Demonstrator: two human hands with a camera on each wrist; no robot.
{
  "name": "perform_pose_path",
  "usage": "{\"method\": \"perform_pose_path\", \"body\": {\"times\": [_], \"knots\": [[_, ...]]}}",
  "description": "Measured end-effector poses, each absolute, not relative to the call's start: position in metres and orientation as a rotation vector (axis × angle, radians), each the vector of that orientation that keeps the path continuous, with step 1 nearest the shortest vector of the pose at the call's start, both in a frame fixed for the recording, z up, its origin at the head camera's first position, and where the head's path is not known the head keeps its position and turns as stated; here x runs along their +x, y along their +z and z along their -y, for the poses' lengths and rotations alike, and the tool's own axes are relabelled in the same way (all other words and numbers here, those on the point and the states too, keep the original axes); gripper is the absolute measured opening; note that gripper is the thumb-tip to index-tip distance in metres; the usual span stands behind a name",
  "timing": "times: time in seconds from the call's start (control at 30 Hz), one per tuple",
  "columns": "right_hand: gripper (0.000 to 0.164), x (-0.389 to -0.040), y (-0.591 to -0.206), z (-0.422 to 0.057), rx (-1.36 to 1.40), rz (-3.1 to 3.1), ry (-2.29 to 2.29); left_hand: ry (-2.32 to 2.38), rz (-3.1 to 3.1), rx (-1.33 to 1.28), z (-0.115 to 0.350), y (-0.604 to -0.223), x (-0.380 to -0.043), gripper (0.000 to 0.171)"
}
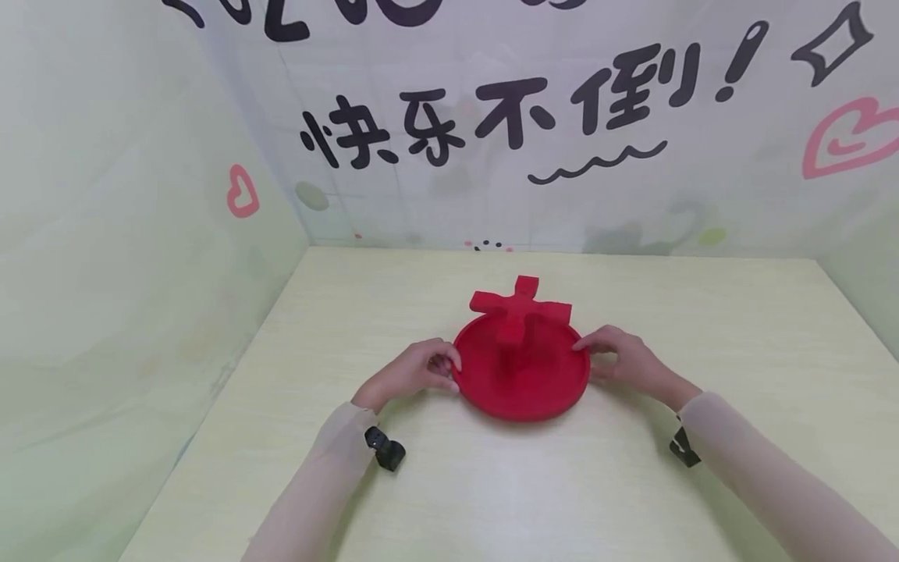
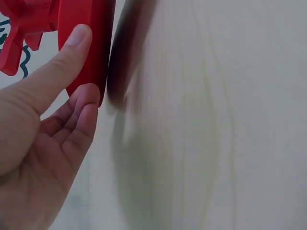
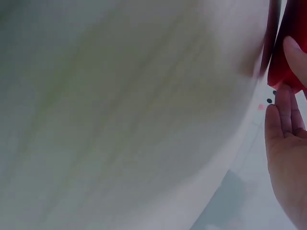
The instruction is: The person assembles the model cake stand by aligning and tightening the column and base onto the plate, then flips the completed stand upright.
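Observation:
A red round dish (image 1: 485,390) with a raised rim is at the middle of the table. From its centre rises a red post topped by a four-armed cross piece (image 1: 521,304). My left hand (image 1: 421,367) pinches the dish's left rim. In the left wrist view the thumb (image 2: 72,48) lies on the rim's upper side, and the curled fingers (image 2: 84,112) meet its lower edge. On the opposite side my right hand (image 1: 628,363) pinches the rim, thumb and fingertips at its edge. The right wrist view catches only a small part of the dish (image 3: 283,72).
The pale wood-patterned table (image 1: 520,492) runs back to a printed cloth wall (image 1: 421,203) with large dark characters. Another cloth wall (image 1: 140,273) stands along the left side. A black wrist device (image 1: 385,449) sits at the left sleeve.

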State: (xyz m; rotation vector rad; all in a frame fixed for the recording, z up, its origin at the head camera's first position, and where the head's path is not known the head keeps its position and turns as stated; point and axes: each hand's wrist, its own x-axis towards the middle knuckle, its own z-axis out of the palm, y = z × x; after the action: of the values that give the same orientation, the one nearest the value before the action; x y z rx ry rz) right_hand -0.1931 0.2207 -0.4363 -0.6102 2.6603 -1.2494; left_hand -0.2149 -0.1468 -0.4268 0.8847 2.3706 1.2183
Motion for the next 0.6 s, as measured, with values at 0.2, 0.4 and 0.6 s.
{"method": "perform_pose_path", "body": {"times": [0.2, 0.4, 0.6], "knots": [[0.041, -0.191, -0.425, -0.222, -0.652, -2.749, -1.245, 1.265, -2.347, 0.93, 0.146, -0.421, -0.214, 0.027], [0.041, -0.194, -0.413, -0.223, -0.669, -2.785, -1.201, 1.283, -2.345, 0.928, 0.142, -0.408, -0.209, 0.031], [0.041, -0.194, -0.405, -0.222, -0.663, -2.773, -1.227, 1.324, -2.441, 0.933, 0.137, -0.401, -0.205, 0.028]]}}
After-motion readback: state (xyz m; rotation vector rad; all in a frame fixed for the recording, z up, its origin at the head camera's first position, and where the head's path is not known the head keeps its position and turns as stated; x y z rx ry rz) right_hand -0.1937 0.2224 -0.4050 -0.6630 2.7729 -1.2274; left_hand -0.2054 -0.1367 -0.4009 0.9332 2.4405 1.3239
